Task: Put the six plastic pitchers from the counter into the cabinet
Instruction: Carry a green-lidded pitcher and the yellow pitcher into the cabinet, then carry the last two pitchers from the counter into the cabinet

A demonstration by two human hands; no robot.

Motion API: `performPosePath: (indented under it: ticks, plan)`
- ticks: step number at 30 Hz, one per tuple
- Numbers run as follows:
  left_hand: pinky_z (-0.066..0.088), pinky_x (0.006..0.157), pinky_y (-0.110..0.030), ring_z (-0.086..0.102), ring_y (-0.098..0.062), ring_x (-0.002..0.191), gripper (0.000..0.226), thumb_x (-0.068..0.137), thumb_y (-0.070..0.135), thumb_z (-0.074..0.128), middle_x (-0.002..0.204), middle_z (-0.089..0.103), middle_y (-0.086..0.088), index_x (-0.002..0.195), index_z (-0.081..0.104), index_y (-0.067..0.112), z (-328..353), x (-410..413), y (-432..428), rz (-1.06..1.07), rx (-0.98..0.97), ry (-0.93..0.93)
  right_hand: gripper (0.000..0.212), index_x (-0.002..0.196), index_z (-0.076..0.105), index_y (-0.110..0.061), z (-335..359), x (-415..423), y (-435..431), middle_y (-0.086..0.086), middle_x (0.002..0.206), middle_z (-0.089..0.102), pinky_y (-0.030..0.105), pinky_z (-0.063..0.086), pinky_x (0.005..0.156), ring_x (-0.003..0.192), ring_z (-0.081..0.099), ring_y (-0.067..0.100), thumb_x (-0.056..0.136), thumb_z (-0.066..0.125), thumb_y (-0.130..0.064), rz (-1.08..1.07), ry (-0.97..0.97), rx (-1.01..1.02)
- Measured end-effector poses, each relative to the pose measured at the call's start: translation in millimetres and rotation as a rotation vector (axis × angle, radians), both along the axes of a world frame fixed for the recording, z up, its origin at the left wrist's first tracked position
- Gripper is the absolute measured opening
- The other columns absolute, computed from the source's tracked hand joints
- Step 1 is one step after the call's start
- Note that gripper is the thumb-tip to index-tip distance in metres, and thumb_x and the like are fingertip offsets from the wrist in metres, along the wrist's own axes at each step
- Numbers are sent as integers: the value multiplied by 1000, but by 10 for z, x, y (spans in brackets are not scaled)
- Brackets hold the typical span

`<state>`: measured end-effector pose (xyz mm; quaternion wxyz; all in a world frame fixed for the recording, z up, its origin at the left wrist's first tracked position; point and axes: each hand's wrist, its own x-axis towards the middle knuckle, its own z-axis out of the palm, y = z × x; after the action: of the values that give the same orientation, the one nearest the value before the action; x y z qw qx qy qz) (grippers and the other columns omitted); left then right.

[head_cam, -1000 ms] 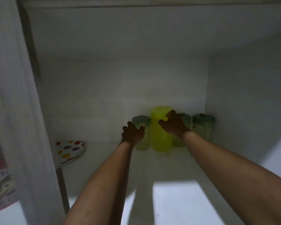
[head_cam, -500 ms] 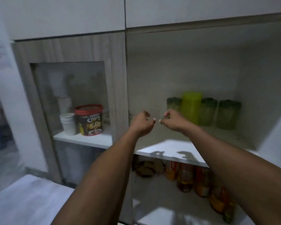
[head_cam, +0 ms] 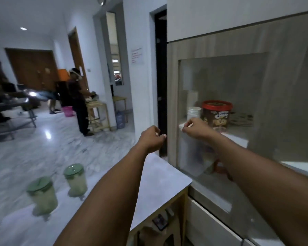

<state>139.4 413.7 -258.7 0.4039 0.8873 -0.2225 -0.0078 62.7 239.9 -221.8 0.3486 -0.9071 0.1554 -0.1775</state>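
Both hands loosely curled, empty; two upright pitchers (head_cam: 60, 189) stand by the worktop's (head_cam: 160, 176) left edge, nearer the left hand (head_cam: 152, 139) than the right hand (head_cam: 196, 127)

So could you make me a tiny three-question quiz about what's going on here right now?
1. True or false: both hands are empty.
2. How many green-lidded pitchers stand on the counter?
3. The red-lidded tub sits: A) on the floor B) behind the glass cabinet door C) on the counter.

Key:
1. True: left hand and right hand hold nothing.
2. Two: near pitcher, far pitcher.
3. B.
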Motion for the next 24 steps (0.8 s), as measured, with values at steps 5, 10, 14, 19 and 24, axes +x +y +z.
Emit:
performPosePath:
  ticks: [5, 10, 14, 19, 24]
  plan:
    - [46, 93, -34, 57, -30, 121, 49, 96, 41, 60, 137, 58, -14, 134, 53, 11, -322, 604, 1810, 269, 67, 72, 15, 78, 58, -15, -417, 882, 1489, 6, 77, 61, 31, 45, 58, 69, 55, 21, 85, 67, -25, 245, 75, 135]
    - [40, 86, -29, 54, -31, 123, 49, 95, 36, 60, 139, 55, -15, 136, 52, 10, -790, 835, 3227, 490, 113, 203, 19, 84, 52, -14, -941, 1489, 2689, 13, 78, 50, 34, 37, 59, 68, 44, 24, 87, 66, -27, 464, 250, 177]
    - [42, 92, -32, 52, -32, 126, 50, 95, 34, 61, 141, 54, -16, 136, 51, 8, -1153, 921, 3908, 616, 138, 283, 28, 73, 45, -15, -1367, 1971, 3287, 10, 69, 38, 30, 28, 51, 62, 34, 24, 87, 64, -30, 535, 376, 168]
    - [43, 90, -32, 52, -34, 128, 56, 94, 33, 59, 144, 51, -17, 141, 45, 6, -1591, 1205, 4369, 723, 230, 440, 46, 60, 29, -19, -1925, 2524, 3703, 2, 60, 26, 26, 25, 45, 50, 26, 20, 87, 65, -30, 540, 495, 171]
    - [48, 85, -34, 56, -33, 122, 67, 87, 48, 66, 138, 56, -15, 136, 49, 6, -2061, 1790, 4490, 807, 275, 577, 34, 69, 41, -17, -2506, 3190, 3861, 0, 66, 36, 26, 27, 48, 56, 34, 16, 88, 64, -33, 485, 608, 206]
